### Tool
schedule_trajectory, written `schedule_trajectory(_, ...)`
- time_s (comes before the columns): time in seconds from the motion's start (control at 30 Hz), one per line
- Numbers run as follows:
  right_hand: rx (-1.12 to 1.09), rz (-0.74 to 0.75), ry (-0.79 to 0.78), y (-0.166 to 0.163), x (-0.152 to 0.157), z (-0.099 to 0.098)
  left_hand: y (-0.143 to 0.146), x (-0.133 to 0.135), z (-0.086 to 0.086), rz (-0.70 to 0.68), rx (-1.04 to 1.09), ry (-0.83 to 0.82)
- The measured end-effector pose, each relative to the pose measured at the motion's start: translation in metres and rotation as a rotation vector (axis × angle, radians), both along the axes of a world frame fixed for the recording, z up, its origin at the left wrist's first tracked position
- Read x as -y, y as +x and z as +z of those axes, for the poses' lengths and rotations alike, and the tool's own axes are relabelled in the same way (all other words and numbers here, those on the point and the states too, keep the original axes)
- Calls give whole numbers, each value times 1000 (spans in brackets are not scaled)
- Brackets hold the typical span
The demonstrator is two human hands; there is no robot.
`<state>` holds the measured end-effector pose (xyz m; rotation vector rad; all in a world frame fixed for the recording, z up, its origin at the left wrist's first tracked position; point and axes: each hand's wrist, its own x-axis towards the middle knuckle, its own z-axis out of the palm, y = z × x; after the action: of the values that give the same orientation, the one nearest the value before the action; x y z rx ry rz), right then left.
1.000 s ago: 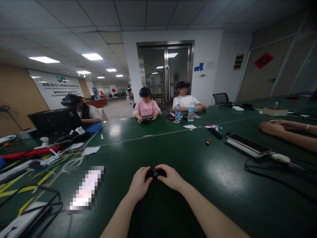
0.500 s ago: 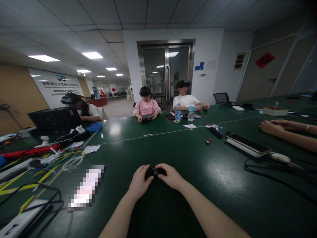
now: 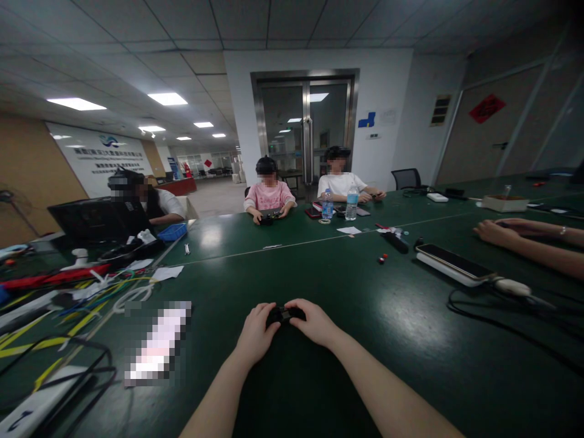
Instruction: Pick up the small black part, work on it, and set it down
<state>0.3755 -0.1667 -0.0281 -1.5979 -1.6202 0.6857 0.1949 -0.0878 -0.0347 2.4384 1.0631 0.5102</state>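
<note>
My left hand [image 3: 258, 330] is closed round the left end of a small black device [image 3: 285, 314], shaped much like a game controller. The other end sits in my right hand [image 3: 314, 323], with the fingers curled over it. Both thumbs lie on the near side, and a slightly lighter middle part shows between the hands. My fingers hide most of the device, so its exact kind is unclear. It is held low over the dark green table [image 3: 292, 274], and both forearms reach in from the bottom edge.
A blurred-out bright rectangle [image 3: 159, 344] lies to the left, beside tangled cables [image 3: 132, 298]. On the right are a phone on a white block [image 3: 451, 264], black cords and another person's hands [image 3: 497, 234]. Several people sit round the table; bottles [image 3: 351, 204] stand at the far side.
The view has shifted very slightly. Both hands keep the same grip on the black device, with no clear movement.
</note>
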Motion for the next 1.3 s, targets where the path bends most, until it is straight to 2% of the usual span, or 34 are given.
schedule_trajectory(0.63,-1,-7,-24,-1,3,6,0,0,2,0,-31,18)
schedule_trajectory(1.13,6,7,37,1,-3,-4,1,-4,-4,-20,-27,43)
schedule_trajectory(1.3,-19,12,7,1,-1,-1,1,-3,-2,-13,-32,25)
